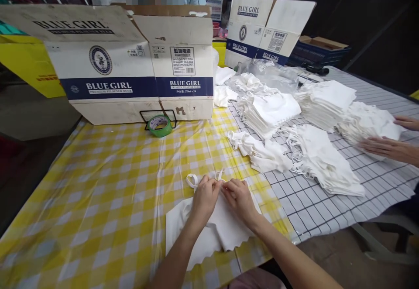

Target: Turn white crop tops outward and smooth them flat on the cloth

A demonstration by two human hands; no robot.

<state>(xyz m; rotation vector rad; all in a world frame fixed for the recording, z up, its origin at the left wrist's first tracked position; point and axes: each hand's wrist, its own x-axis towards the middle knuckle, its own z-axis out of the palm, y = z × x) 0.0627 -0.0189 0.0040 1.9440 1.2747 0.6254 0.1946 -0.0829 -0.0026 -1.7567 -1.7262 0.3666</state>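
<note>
A white cloth piece with scalloped edge lies on the yellow checked tablecloth near the front edge. My left hand and my right hand rest on its far end, fingers closed and pinching the cloth and its white strap, which loops out to the left. Both hands nearly touch each other.
Stacks and loose heaps of white cloth pieces cover the grey grid tablecloth at right, where another person's hands press on a pile. Two Blue Girl cartons stand behind. A green tape roll lies by the near carton.
</note>
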